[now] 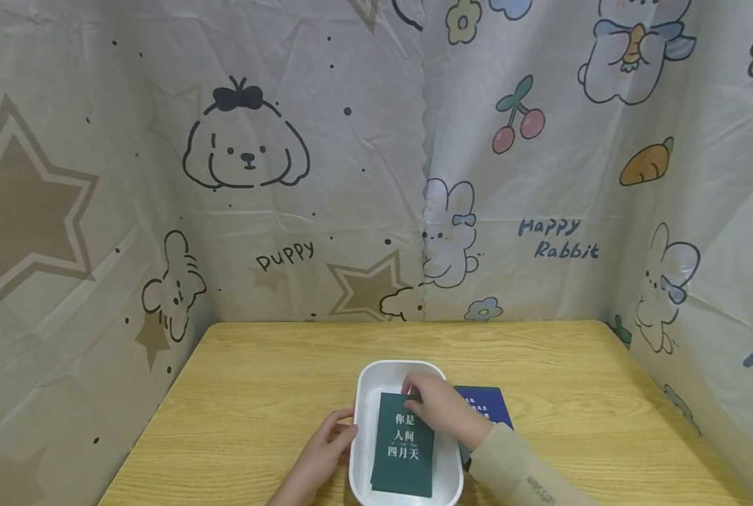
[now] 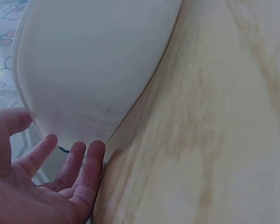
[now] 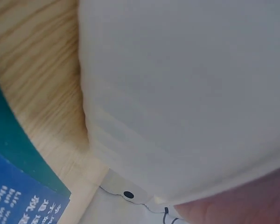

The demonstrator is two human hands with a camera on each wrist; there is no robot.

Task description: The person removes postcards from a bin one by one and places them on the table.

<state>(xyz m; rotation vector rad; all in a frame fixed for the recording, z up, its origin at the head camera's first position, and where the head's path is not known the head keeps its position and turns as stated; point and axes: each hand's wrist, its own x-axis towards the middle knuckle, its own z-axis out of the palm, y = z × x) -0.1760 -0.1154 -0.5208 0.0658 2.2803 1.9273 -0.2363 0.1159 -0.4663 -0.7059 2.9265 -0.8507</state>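
Note:
A white plastic tray stands on the table, with a dark green booklet with white Chinese characters lying inside. At its lower left corner, the edge of another green layer shows underneath. My right hand reaches over the tray's right rim and pinches the booklet's far right corner, thumb on top; its other fingertips are hidden. My left hand is at the tray's left side, its loosely bent fingertips touching the outer wall in the left wrist view.
A blue booklet with white print lies right of the tray, partly behind my right forearm; a teal one lies beneath it in the right wrist view. The wooden table ends at a printed curtain behind and at the sides.

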